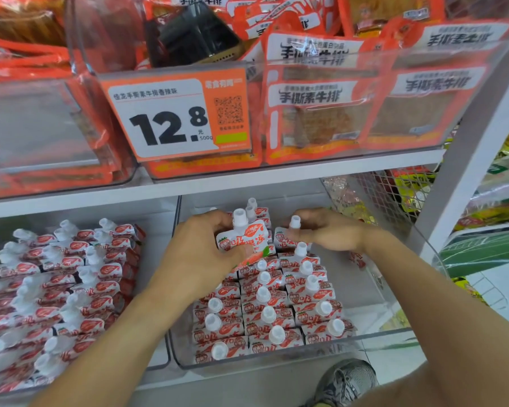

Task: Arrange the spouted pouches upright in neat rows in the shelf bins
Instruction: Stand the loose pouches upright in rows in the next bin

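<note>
Toward the right-hand bin's back wall, the left hand closes its grip on a raised pouch, spout up, while the right hand pinches the neighbouring pouch just beside.

You are in a shop that sells snacks. A big orange price tag with the number 12.8 and a square code hangs on the front of the top shelf. Behind it, clear bins hold many orange snack bags, all the same kind. Below, two clear bins are packed with lots of the same small red and white pouches with white caps. To the right, another rack holds more bright packets.
</note>
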A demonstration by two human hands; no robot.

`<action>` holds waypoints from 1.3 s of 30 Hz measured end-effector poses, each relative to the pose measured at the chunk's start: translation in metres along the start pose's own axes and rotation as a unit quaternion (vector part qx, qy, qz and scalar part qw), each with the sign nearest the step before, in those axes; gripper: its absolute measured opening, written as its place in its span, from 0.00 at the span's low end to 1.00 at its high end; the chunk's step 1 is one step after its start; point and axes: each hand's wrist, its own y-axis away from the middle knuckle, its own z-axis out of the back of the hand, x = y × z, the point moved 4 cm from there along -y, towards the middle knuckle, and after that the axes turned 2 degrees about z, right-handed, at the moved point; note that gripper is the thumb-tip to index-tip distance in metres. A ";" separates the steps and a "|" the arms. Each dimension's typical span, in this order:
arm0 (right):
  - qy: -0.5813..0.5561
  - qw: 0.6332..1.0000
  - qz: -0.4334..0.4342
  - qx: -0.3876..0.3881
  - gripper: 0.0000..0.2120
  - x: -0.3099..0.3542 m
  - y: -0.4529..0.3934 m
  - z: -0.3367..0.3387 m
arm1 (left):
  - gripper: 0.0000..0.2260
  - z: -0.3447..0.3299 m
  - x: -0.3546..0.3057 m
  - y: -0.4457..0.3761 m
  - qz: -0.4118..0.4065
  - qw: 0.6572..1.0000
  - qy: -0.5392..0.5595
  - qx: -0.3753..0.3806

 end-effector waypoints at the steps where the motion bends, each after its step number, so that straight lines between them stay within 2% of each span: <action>1: -0.018 1.000 -0.009 0.018 0.12 -0.002 -0.001 0.002 | 0.13 0.000 0.000 0.000 0.000 1.000 -0.003 0.001; 3: -0.050 0.997 -0.025 0.044 0.20 -0.004 0.001 0.004 | 0.13 0.001 0.000 0.000 0.003 1.000 -0.002 0.005; 5: -0.042 0.997 -0.028 0.052 0.22 -0.001 0.004 0.004 | 0.13 0.001 -0.001 0.000 0.000 1.000 0.000 0.006; 12: 0.021 0.996 -0.030 0.083 0.17 0.004 0.006 -0.001 | 0.11 0.000 -0.001 -0.003 0.001 1.000 0.010 -0.018; 14: 0.063 0.994 -0.021 0.083 0.16 0.003 0.004 -0.003 | 0.13 -0.001 -0.003 -0.005 -0.004 1.000 0.012 -0.025; 16: 0.058 0.995 -0.010 0.080 0.17 0.001 0.007 -0.005 | 0.14 -0.002 -0.006 -0.008 -0.009 0.999 0.016 -0.028; 18: -0.014 0.998 -0.007 0.053 0.22 -0.001 0.017 -0.004 | 0.13 -0.003 -0.008 -0.010 -0.010 0.999 0.014 -0.028; 20: -0.069 0.998 0.001 -0.012 0.30 -0.002 0.027 0.004 | 0.13 -0.005 -0.008 -0.012 -0.012 0.999 0.012 -0.027; 22: -0.095 0.993 0.021 -0.063 0.32 -0.004 0.033 0.012 | 0.13 -0.009 -0.011 -0.013 -0.019 1.000 0.008 -0.023; 27: -0.096 0.994 0.023 -0.042 0.22 -0.004 0.033 -0.002 | 0.10 -0.020 -0.024 -0.019 -0.043 0.998 -0.041 -0.008; 32: 0.034 0.999 0.020 -0.025 0.11 0.002 0.021 -0.009 | 0.06 -0.022 -0.029 -0.022 -0.060 0.997 -0.049 -0.021; 35: 0.057 0.998 0.015 -0.018 0.11 0.001 0.016 -0.007 | 0.08 -0.024 -0.028 -0.023 -0.069 0.996 -0.045 -0.036; 39: 0.011 0.999 0.018 -0.031 0.14 -0.006 0.015 -0.006 | 0.09 -0.023 -0.026 -0.025 -0.079 0.994 -0.037 -0.073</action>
